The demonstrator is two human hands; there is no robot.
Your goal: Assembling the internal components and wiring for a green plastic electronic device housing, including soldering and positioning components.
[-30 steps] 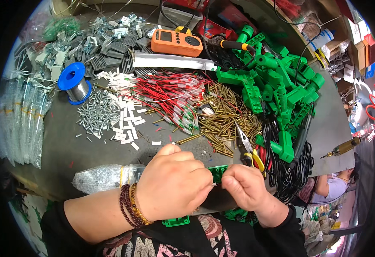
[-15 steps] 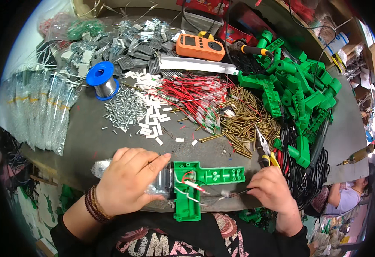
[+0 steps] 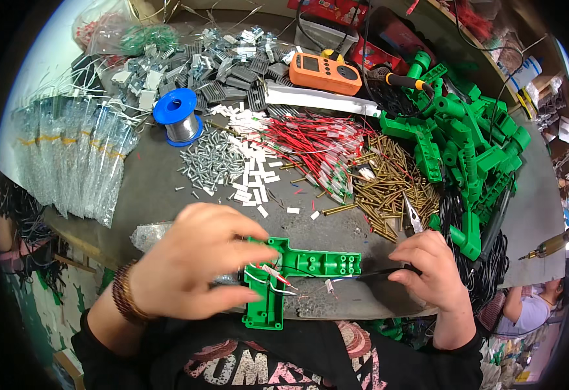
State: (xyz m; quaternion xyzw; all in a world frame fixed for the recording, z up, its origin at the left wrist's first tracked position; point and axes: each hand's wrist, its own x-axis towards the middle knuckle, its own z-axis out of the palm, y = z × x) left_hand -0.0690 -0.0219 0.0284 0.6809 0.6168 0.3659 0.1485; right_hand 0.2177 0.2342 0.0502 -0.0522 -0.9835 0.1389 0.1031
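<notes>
A green plastic housing half, T-shaped with an open inner side up, lies at the table's near edge. Red and white wires lie across its hollow body. Over its left end is my left hand, blurred, thumb and fingers spread apart. Behind that hand a clear plastic-wrapped part partly shows. To the right of the housing my right hand pinches a black cable; its thin wire end with a small white tag reaches toward the housing.
Loose screws, white sleeves, red wires and brass pins lie in piles beyond my hands. Pliers lie near my right hand. Green housings, a solder spool and an orange meter stand farther back.
My left hand has loosened from the clear-wrapped part and spread over the housing's left end. The housing has shifted slightly left. My right hand has moved a little up and right with the cable.
</notes>
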